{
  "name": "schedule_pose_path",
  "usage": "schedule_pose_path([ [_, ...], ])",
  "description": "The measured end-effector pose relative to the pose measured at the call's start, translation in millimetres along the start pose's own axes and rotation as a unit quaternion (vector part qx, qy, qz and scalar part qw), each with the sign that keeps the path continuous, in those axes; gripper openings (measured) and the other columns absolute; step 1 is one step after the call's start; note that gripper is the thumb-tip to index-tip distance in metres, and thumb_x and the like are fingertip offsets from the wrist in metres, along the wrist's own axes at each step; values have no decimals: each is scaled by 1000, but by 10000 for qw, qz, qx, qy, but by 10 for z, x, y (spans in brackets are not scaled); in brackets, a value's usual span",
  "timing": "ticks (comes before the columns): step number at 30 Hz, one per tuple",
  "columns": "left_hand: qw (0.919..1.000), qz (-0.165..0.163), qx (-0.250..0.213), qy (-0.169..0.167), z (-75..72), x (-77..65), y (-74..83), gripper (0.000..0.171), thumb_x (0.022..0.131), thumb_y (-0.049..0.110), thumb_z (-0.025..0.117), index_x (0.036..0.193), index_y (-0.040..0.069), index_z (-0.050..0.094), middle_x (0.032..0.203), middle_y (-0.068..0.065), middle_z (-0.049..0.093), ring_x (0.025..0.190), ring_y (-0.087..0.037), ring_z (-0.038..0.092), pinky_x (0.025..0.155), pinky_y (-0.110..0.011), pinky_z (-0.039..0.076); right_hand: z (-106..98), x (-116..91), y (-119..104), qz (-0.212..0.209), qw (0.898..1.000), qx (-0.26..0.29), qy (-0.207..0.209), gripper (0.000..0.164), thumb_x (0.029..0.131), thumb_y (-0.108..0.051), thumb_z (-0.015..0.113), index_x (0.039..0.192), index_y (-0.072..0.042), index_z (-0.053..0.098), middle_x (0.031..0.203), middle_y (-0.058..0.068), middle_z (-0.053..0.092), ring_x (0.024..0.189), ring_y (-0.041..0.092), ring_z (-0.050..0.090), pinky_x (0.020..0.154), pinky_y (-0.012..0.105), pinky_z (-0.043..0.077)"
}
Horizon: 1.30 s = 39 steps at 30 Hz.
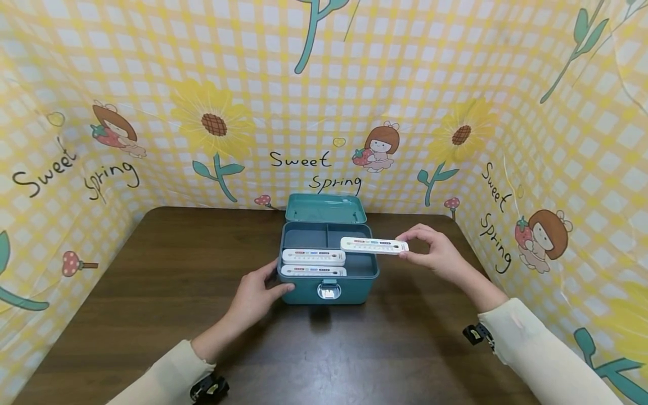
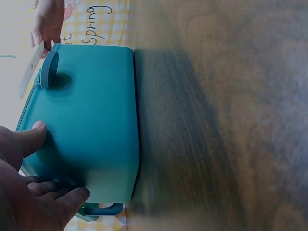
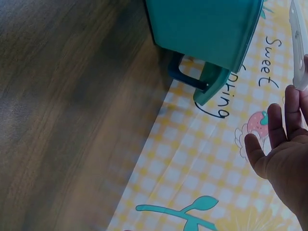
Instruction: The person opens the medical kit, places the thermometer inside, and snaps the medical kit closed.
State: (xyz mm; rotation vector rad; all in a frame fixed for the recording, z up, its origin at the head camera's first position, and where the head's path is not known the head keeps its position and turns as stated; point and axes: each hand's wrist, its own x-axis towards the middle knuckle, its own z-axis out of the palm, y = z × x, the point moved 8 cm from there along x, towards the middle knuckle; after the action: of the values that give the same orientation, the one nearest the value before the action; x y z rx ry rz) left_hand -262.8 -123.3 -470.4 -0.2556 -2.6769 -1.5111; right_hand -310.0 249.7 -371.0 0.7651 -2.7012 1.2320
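A teal storage box [image 1: 324,289] with a metal front latch [image 1: 329,291] stands with its lid [image 1: 326,208] tipped back. Inside at the front left lie two white thermometers, one farther back [image 1: 313,257] and one nearer the front [image 1: 314,271]. My left hand [image 1: 256,292] rests against the box's front left corner, thumb on the front wall and fairly straight fingers along the side, as the left wrist view shows. Between thumb and fingertips my right hand [image 1: 432,251] pinches the right end of another white thermometer [image 1: 373,246], held level over the box's right side.
A divider [image 1: 327,234] splits the box's back section. The box stands on a dark wooden table [image 1: 202,264], near its back edge. Yellow checked cloth [image 1: 283,112] with printed flowers encloses the back and sides. The box's handle [image 3: 185,77] hangs behind it in the right wrist view.
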Motion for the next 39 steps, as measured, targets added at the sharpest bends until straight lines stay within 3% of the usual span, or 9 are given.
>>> schedule_pose_path([
  [7, 10000, -10, 26, 19, -5, -2, -2, 75, 88, 29, 83, 151, 4, 50, 148, -14, 57, 137, -27, 54, 106, -47, 50, 101, 56, -12, -58, 9994, -110, -315, 26, 87, -19, 85, 110, -22, 74, 111, -5, 67, 106, 15, 56, 92, 37, 46],
  [18, 10000, -45, 36, -20, 1, 0, -32, 77, 88, 32, 82, 152, 5, 48, 149, -14, 56, 138, -28, 54, 107, -47, 49, 236, 115, -120, -287, 9958, -445, -742, 29, 84, -15, 86, 109, -24, 76, 106, -8, 67, 105, 17, 54, 91, 44, 45],
  [24, 10000, -46, -6, -31, -1, 0, -16, 76, 88, 30, 83, 152, 5, 49, 148, -14, 57, 137, -27, 54, 106, -46, 50, 333, 149, -165, -301, 9931, -557, -990, 27, 85, -21, 87, 108, -27, 76, 104, -11, 67, 105, 16, 54, 92, 52, 47],
  [31, 10000, -32, 34, -24, -4, 11, -14, 77, 88, 31, 83, 152, 5, 49, 148, -13, 56, 137, -28, 54, 107, -47, 49, 389, 191, -213, -349, 9898, -830, -1104, 27, 84, -22, 87, 108, -27, 76, 103, -12, 66, 103, 14, 55, 90, 41, 48],
  [39, 9999, -52, 98, -39, -2, 13, -24, 77, 88, 31, 83, 152, 6, 48, 149, -13, 56, 137, -28, 54, 108, -47, 49, 446, 207, -262, -315, 9854, -953, -1379, 26, 84, -23, 87, 107, -25, 77, 104, -9, 67, 106, 17, 55, 94, 54, 49],
])
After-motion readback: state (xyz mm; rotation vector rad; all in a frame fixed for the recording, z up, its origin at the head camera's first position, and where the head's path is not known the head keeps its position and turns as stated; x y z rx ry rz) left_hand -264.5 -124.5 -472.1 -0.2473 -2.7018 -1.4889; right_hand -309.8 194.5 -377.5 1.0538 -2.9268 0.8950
